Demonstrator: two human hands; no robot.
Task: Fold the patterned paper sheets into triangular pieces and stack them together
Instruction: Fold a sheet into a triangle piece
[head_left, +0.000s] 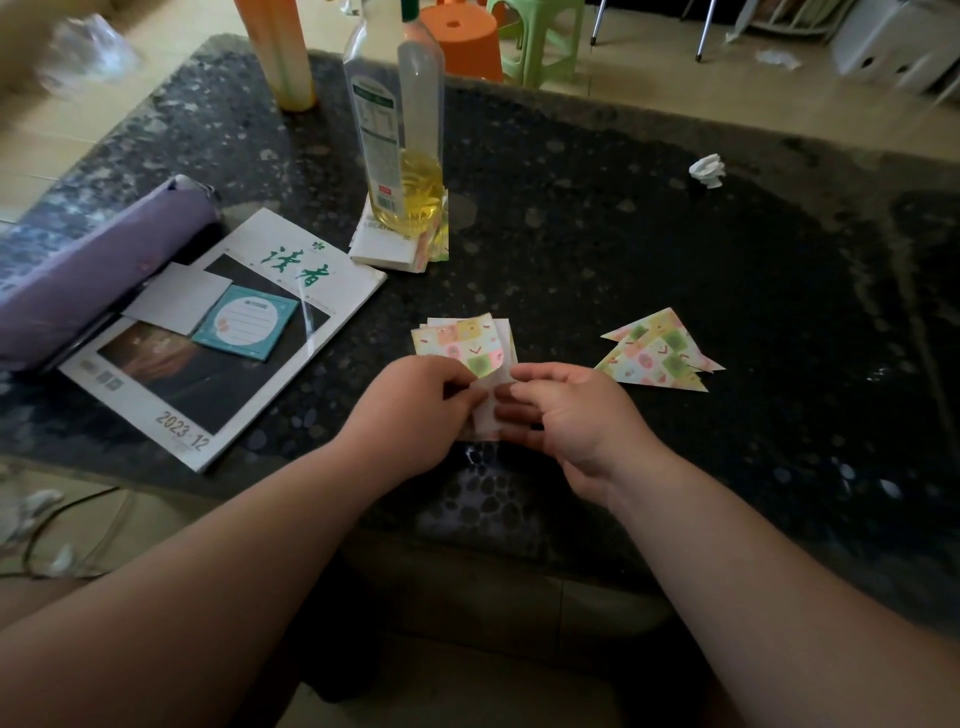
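Observation:
A small pile of square patterned paper sheets (467, 340) lies on the dark stone table (623, 234), just beyond my hands. My left hand (415, 410) and my right hand (566, 415) both pinch one sheet (485, 410) between them, its white back facing me. Its lower part is hidden by my fingers. To the right lies a stack of folded patterned triangles (660, 351), fanned out and overlapping.
An oil bottle (402, 140) stands on more patterned paper (400, 249) behind the pile. A magazine (234, 332) with a teal note pad (247, 322) and a purple pencil case (98, 280) lie at the left. A crumpled white scrap (707, 170) sits far right.

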